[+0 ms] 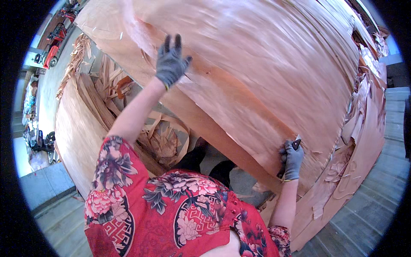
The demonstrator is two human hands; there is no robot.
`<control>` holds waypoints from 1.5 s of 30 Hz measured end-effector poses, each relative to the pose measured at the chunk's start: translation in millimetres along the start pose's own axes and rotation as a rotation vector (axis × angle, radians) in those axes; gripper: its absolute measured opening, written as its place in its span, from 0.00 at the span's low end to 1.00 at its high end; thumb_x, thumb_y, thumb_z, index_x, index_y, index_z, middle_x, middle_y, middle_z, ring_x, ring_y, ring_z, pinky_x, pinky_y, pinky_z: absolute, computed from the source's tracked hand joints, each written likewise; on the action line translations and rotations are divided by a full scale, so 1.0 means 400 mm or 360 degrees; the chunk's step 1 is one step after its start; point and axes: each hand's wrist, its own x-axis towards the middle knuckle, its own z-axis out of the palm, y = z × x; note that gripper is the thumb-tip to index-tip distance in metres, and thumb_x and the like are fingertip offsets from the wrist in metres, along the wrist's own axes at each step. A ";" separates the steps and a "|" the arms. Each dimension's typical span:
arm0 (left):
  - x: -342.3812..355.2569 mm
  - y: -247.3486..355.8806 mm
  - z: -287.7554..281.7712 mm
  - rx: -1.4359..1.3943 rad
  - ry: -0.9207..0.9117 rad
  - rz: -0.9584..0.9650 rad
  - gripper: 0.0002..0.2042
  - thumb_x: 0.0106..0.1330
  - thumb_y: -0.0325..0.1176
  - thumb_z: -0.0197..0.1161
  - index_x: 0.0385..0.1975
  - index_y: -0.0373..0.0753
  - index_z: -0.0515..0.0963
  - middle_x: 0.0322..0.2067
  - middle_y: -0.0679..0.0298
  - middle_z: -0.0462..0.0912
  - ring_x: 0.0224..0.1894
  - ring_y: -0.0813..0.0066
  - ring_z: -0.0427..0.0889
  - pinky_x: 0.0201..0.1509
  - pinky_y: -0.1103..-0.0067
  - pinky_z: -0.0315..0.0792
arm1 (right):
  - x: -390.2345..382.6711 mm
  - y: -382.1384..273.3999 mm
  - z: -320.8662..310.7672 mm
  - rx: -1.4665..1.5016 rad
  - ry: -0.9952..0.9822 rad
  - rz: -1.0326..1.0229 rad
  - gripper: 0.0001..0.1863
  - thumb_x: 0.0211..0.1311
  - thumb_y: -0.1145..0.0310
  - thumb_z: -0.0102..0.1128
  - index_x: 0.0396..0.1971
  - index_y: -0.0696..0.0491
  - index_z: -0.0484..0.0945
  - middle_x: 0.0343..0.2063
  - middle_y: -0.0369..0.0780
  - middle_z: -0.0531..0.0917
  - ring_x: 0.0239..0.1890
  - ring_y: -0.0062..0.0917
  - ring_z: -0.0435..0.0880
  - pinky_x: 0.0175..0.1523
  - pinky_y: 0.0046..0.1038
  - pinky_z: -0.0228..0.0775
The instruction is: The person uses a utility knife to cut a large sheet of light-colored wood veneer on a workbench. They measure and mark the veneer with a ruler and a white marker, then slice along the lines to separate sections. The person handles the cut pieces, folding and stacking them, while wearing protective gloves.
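Observation:
A large stack of thin reddish-brown wood veneer sheets (274,64) spreads out in front of me. My left hand (172,64), in a grey glove, is over the sheets toward the far left with its fingers spread. Whether its palm touches the wood I cannot tell. Close to the near right part of the stack, my right hand (293,160), also gloved in grey, is closed around a black-handled knife (296,144). A short pale blade tip points up and away from me. A darker orange-brown strip of veneer (250,107) runs diagonally between my hands.
Torn veneer scraps (160,141) lie on the floor to the left of my legs, beside a pale curved veneer pile (81,132). More ragged offcuts (342,167) hang along the stack's right edge. A red wheeled machine (51,55) stands at the far left.

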 end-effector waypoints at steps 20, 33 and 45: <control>-0.189 0.078 -0.072 -0.0482 0.0174 -0.0054 0.41 0.53 0.49 0.61 0.63 0.34 0.52 0.62 0.47 0.55 0.65 0.50 0.51 0.67 0.64 0.45 | 0.003 0.009 0.001 -0.0054 0.0035 -0.0033 0.08 0.57 0.66 0.59 0.22 0.49 0.73 0.13 0.33 0.75 0.09 0.14 0.67 0.13 0.17 0.55; -0.079 -0.022 0.033 -0.0339 -0.0104 0.0022 0.40 0.52 0.60 0.54 0.60 0.36 0.58 0.61 0.52 0.58 0.65 0.57 0.53 0.68 0.64 0.43 | -0.024 -0.031 0.038 -0.0316 -0.0023 -0.0249 0.09 0.58 0.66 0.57 0.24 0.53 0.71 0.15 0.32 0.73 0.13 0.16 0.70 0.17 0.19 0.60; -0.088 -0.041 0.089 -0.0562 0.0195 -0.0102 0.26 0.59 0.32 0.50 0.59 0.34 0.60 0.54 0.48 0.68 0.58 0.57 0.67 0.64 0.63 0.54 | -0.097 -0.413 0.654 -0.0574 -0.1153 -0.0397 0.11 0.63 0.65 0.46 0.34 0.60 0.68 0.22 0.42 0.78 0.17 0.25 0.77 0.20 0.27 0.68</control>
